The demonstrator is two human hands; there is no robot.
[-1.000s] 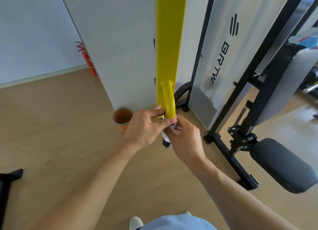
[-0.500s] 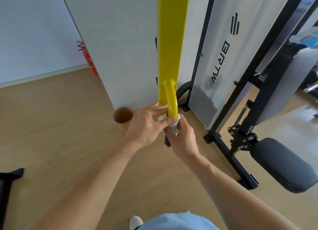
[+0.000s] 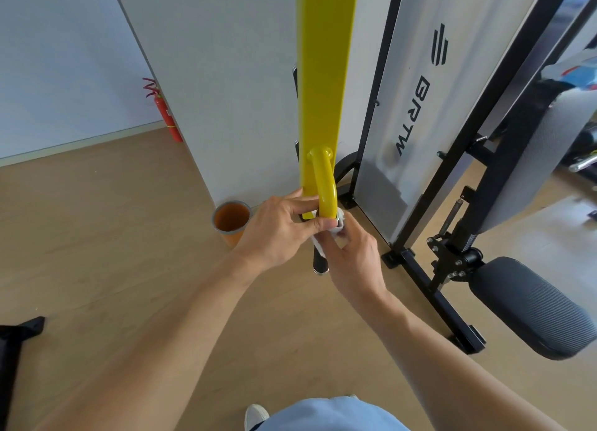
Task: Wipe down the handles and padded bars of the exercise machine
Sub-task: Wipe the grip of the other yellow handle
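Note:
A yellow upright bar (image 3: 324, 75) of the exercise machine carries a curved yellow arm (image 3: 326, 185) that ends in a black grip handle (image 3: 319, 264). A white cloth (image 3: 323, 241) is wrapped round the top of that grip. My left hand (image 3: 277, 230) pinches the cloth against the arm's lower end from the left. My right hand (image 3: 352, 259) curls round the cloth and grip from the right. Most of the cloth is hidden between my fingers. A black padded roller (image 3: 529, 308) and a grey back pad (image 3: 529, 153) sit at the right.
An orange bucket with a grey rim (image 3: 231, 220) stands on the wooden floor beside a white partition (image 3: 210, 75). A red fire extinguisher (image 3: 166, 114) leans at the wall. The machine's black frame (image 3: 429, 288) runs along the floor at the right. A black object (image 3: 13, 359) lies at the left edge.
My right hand has turned round the grip with the cloth and slid slightly down it. My left hand has stayed at the arm's lower end.

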